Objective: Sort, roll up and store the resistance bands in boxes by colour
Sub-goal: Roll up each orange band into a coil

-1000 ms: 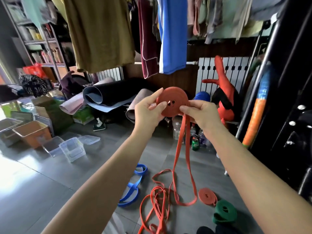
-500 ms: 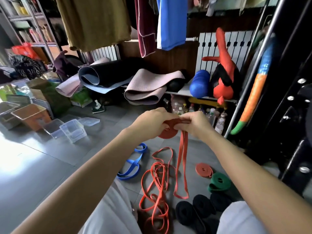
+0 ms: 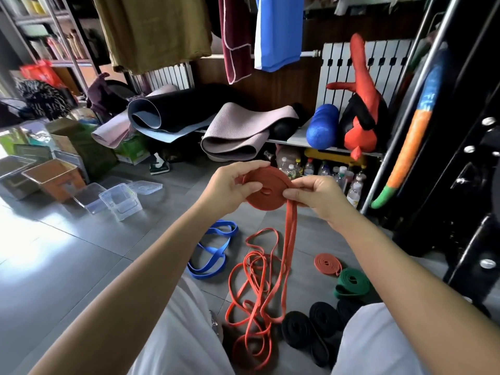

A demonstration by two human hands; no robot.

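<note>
- I see clear boxes [image 3: 120, 198] on the floor at far left.
- The left hand [image 3: 230, 186] pinches the half-rolled orange band [image 3: 259, 203] in mid-air.
- The right hand [image 3: 319, 198] pinches its rim, where the loose tail hangs down.
- A green roll [image 3: 351, 284] lies on the floor, right.

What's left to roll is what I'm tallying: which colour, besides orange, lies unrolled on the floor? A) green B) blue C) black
B: the blue band lies in open loops, while the green roll and the black rolls are wound up.
</note>
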